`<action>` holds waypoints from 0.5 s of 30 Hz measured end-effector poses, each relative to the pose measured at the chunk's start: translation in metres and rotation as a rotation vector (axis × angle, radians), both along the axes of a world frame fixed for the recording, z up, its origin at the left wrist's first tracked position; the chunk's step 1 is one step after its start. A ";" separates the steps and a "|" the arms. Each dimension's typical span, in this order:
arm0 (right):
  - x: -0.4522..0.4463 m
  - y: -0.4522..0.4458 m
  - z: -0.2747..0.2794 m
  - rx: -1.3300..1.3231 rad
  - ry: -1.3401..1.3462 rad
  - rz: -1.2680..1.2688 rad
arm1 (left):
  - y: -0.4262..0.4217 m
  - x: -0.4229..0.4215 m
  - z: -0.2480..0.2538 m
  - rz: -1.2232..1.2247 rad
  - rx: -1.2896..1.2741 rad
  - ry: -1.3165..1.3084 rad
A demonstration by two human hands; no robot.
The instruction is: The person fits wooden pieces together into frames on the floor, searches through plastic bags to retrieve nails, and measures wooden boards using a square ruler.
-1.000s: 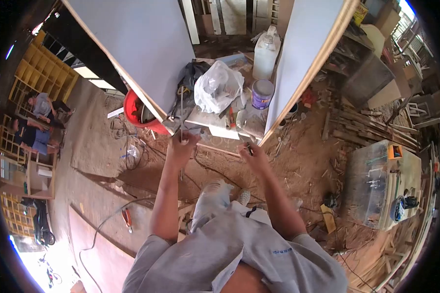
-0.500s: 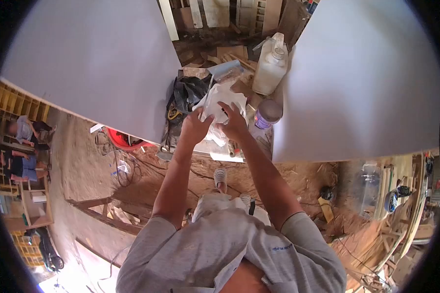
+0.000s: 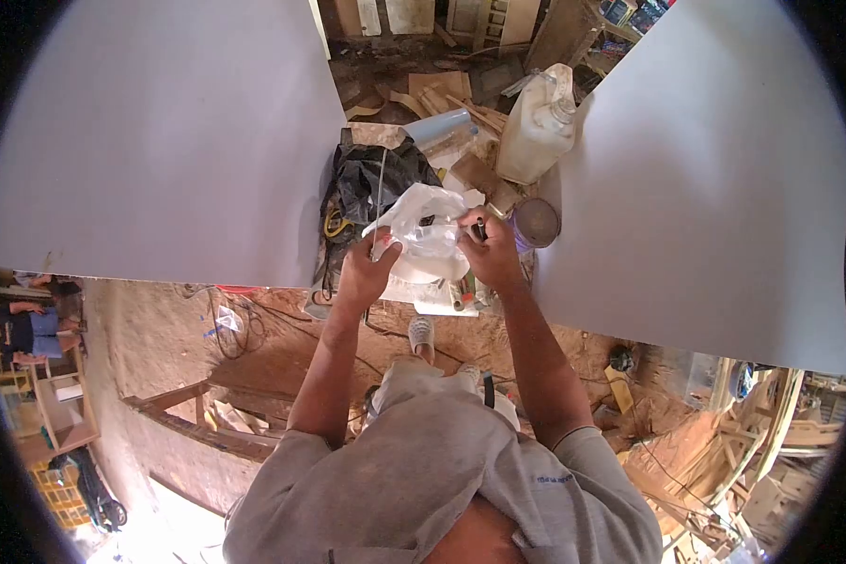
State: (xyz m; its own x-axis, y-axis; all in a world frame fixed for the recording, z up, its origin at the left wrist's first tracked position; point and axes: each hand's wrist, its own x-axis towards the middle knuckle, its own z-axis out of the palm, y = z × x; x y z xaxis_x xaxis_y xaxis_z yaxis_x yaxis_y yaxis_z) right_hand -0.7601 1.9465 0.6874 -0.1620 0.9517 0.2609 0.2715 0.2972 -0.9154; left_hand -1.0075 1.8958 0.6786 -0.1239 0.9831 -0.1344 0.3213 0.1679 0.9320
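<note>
A thin white plastic bag (image 3: 423, 254) is stretched between my two hands, its mouth spread and a small dark item showing inside. My left hand (image 3: 368, 268) is closed on the bag's left edge, beside a thin pale rod (image 3: 381, 188) that stands up near the fingers. On the other side, my right hand (image 3: 491, 249) pinches the right edge. A short black object (image 3: 480, 228), perhaps a pen, shows at its fingers. Behind the bag lies a crumpled black plastic bag (image 3: 371, 179), with a yellow-and-black tape measure (image 3: 335, 224) by it.
Large white panels (image 3: 160, 141) rise on both sides of the cluttered work spot. At the right stand a whitish jug (image 3: 536, 132) and a purple tub (image 3: 538, 224). A blue-grey roll (image 3: 437, 125) and wood scraps lie farther back. Cables (image 3: 244, 324) trail over the floor.
My hands have moved apart, the right one going right. The white bag, crumpled between them before, is now spread open. The view has shifted a little.
</note>
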 end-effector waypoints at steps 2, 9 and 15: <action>0.000 -0.001 0.007 -0.036 0.013 0.011 | 0.000 0.002 0.010 -0.009 -0.027 -0.038; 0.005 -0.029 0.079 0.119 0.353 0.054 | -0.005 0.002 -0.008 -0.042 0.073 0.019; 0.029 -0.081 0.142 0.161 0.483 0.236 | -0.032 0.017 0.037 0.000 0.095 0.061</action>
